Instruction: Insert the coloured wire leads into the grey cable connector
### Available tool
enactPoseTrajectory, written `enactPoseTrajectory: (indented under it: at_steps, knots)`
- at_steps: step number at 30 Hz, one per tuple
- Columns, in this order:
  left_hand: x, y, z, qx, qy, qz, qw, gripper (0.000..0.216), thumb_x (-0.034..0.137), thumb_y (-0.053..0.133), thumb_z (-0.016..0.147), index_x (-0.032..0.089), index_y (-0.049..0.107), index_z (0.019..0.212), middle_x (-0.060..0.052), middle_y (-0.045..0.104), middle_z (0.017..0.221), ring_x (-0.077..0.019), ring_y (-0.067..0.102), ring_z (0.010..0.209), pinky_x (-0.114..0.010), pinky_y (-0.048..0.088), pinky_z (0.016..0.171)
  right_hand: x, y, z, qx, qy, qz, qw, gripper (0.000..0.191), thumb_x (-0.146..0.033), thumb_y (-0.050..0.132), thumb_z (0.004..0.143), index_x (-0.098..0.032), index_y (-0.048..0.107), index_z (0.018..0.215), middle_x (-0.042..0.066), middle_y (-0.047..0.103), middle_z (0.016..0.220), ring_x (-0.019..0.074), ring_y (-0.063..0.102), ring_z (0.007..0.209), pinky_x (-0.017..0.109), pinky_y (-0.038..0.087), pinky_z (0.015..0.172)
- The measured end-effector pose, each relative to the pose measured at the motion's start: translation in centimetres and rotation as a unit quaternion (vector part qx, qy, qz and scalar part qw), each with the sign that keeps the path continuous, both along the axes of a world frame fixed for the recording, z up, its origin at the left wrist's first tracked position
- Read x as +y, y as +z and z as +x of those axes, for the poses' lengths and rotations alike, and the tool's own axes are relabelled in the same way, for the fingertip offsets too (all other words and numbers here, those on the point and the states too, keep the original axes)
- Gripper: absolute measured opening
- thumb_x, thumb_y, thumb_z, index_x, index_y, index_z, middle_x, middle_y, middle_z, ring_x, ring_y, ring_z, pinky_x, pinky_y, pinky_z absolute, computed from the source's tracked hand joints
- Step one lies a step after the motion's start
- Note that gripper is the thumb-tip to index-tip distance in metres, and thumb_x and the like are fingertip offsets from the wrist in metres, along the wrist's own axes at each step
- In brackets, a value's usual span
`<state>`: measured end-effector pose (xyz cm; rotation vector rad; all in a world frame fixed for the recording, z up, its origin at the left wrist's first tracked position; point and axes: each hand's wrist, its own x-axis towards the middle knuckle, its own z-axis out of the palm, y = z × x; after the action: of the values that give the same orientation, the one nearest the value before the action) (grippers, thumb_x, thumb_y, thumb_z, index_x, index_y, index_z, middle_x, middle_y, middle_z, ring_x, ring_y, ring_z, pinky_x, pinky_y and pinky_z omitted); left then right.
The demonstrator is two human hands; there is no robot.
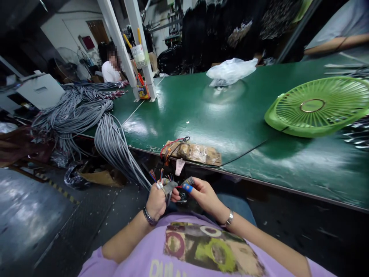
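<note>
My left hand (158, 200) is closed round the ends of several grey cables, with thin red, blue and white wires (157, 176) fanning out above the fist. Its fingertips wear grey coverings. From there the grey cables (115, 142) run up to the left onto the bench. My right hand (203, 193) has its thumb and forefinger pinched together on a thin red wire (179, 187) that stretches between the two hands. Blue tape (187, 187) wraps the right thumb, and a grey covering is on the forefinger. Both hands are in front of my body, below the bench edge.
On the green bench (173, 111) lie a taped cardboard block (198, 152) with red and black leads, a green fan (314, 107) and a clear plastic bag (232, 71). White posts (144, 50) hold a tool cup. Two other people are beyond the bench.
</note>
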<state>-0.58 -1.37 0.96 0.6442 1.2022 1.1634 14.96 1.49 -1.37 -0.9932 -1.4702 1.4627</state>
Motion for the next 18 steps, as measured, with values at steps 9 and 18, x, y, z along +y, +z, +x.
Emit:
enactPoseTrajectory:
  at_steps: [9,18]
  knots:
    - [-0.6,-0.7,0.0,0.051,-0.074,0.022,0.996,0.032,0.042,0.070,0.065,0.014,0.054,0.063,0.000,0.059,0.048,-0.0110,0.055,0.038,-0.018,0.036,0.036,0.0,0.6,-0.2,0.045,0.077,-0.061,0.994,0.036,-0.048,0.058,0.076,-0.015,0.061,0.090,0.004,0.061,0.079,0.0117,0.052,0.066,0.023,0.040,0.057]
    - [-1.0,-1.7,-0.1,0.098,-0.117,0.038,0.988,0.031,0.044,0.067,0.069,0.014,0.057,0.072,0.001,0.059,0.047,-0.0118,0.056,0.038,-0.019,0.038,0.037,-0.2,0.8,-1.2,0.084,0.070,-0.089,0.990,0.032,-0.043,0.067,0.070,-0.014,0.062,0.083,0.000,0.061,0.066,0.0119,0.053,0.060,0.026,0.042,0.062]
